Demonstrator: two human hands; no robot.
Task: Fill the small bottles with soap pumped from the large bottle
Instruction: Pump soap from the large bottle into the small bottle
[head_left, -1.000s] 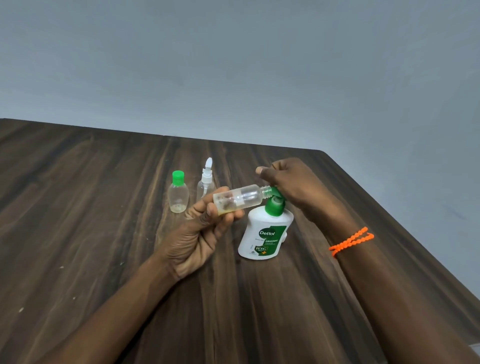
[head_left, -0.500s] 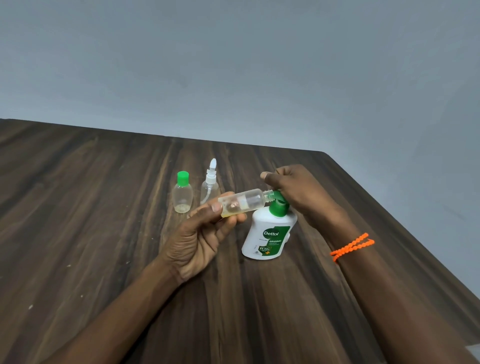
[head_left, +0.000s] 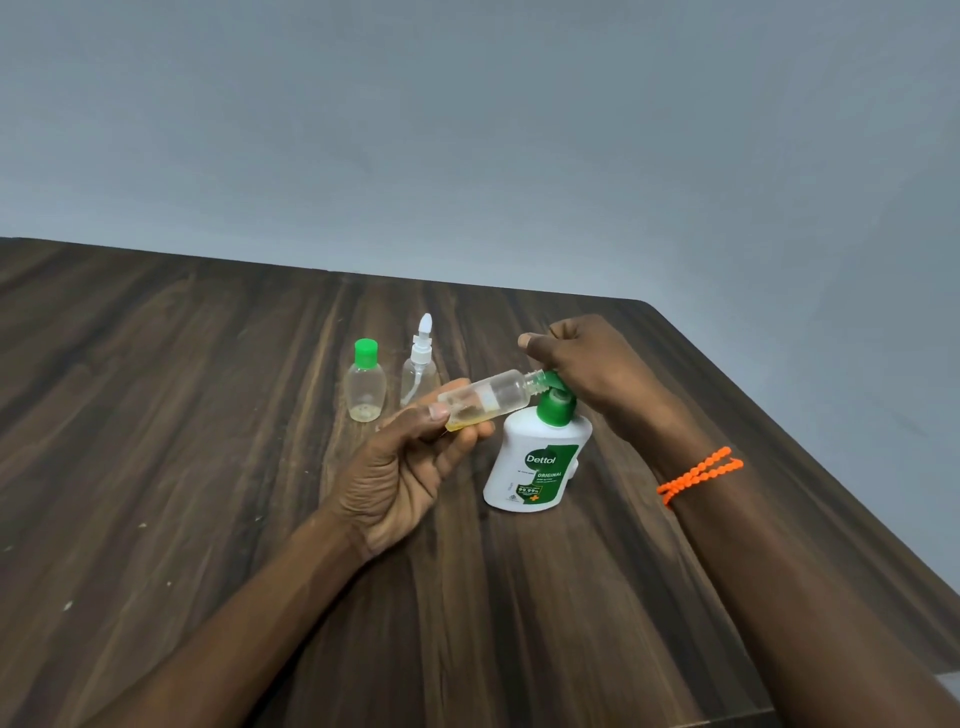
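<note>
My left hand (head_left: 410, 467) grips a small clear uncapped bottle (head_left: 493, 397), held almost sideways with a little yellow soap in its lower end. Its open mouth meets the green pump spout of the large white soap bottle (head_left: 535, 467), which stands on the wooden table (head_left: 156, 441). My right hand (head_left: 587, 369) rests curled on top of the green pump head, hiding most of it. Behind stand two more small bottles: one with a green cap (head_left: 365, 387) and a clear one with a white spray top (head_left: 418, 366).
The table's right edge (head_left: 810, 467) runs diagonally close to my right forearm, which wears an orange beaded band (head_left: 698, 473). A plain grey wall (head_left: 467, 130) lies beyond the far edge.
My right hand and the pump head rose after a downward press half a second ago. The small bottle stays at the spout. The view shifted slightly.
</note>
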